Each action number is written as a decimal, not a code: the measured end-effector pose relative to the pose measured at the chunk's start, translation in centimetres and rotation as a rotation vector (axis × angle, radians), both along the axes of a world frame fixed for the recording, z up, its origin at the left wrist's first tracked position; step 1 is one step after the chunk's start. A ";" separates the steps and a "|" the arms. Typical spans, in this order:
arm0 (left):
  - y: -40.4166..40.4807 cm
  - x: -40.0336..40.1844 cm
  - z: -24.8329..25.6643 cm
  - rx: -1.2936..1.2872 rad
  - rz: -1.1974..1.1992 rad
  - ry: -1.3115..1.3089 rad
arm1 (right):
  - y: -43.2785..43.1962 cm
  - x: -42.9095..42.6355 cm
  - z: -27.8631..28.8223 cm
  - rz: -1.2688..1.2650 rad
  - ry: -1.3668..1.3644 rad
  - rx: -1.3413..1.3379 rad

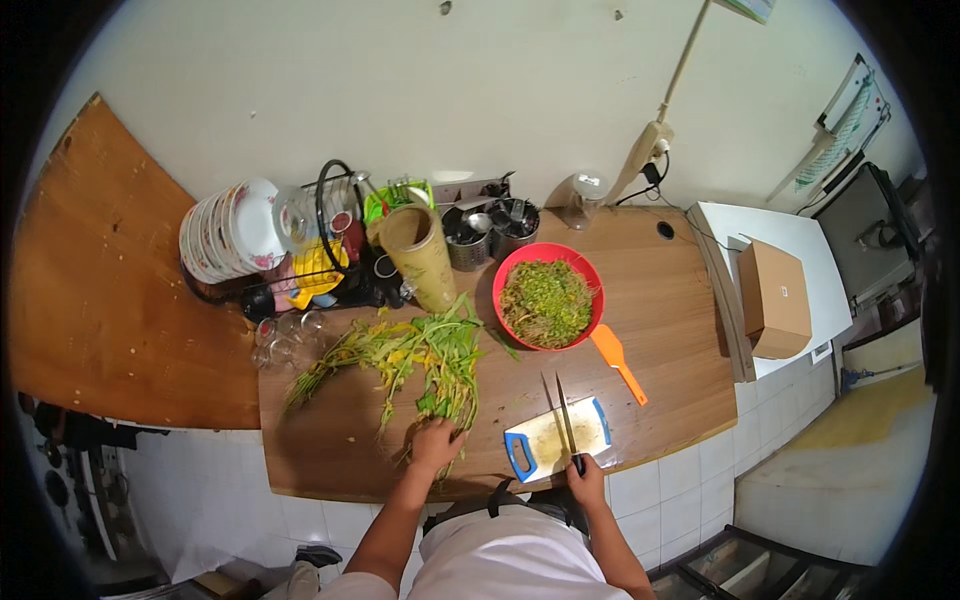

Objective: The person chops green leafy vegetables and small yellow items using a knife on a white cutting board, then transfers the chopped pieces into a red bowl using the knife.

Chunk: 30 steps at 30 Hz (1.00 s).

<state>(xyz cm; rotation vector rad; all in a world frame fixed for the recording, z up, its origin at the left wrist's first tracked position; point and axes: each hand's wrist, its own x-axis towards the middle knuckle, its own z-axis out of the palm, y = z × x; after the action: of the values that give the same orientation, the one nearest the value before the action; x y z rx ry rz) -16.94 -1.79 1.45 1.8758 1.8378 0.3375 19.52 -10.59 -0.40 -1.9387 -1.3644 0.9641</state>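
My right hand (pixel 586 480) grips the black handle of a kitchen knife (pixel 565 414), its long blade pointing away from me. Beneath the blade lies a white cutting board (pixel 555 439) with blue ends, stained brown in the middle. At the table's front, my left hand (pixel 437 448) is closed around the lower stems of long leafy greens (pixel 450 360), some leaves yellowed; the fingertips are partly hidden. More stalks fan out to the left. A red bowl (pixel 497 300) behind the board holds a heap of chopped greens (pixel 547 300).
An orange spatula (pixel 619 363) lies right of the bowl. Upside-down glasses (pixel 281 345) and a dish rack with plates (pixel 247 225) stand at the left. Behind are a tan cylinder (pixel 420 259), metal cutlery holders (pixel 469 244) and a clear jar (pixel 586 201). A cardboard box (pixel 776 300) sits right.
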 end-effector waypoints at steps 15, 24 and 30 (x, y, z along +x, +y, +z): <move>4.0 -10.1 0.7 -0.026 0.431 0.029 | 4.7 -4.0 3.7 0.244 -0.029 0.010; 2.4 -6.0 4.3 0.050 0.901 -1.236 | 2.0 -3.0 3.7 0.171 0.036 -0.051; 1.0 -1.3 8.0 -0.134 0.818 -1.314 | 0.4 -3.0 4.8 0.088 0.211 -0.126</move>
<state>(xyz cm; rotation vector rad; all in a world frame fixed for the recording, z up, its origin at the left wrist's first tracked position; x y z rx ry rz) -18.26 -0.83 9.44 0.3608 1.3993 1.2799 16.54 -10.20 4.41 -1.8183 -1.3032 1.2858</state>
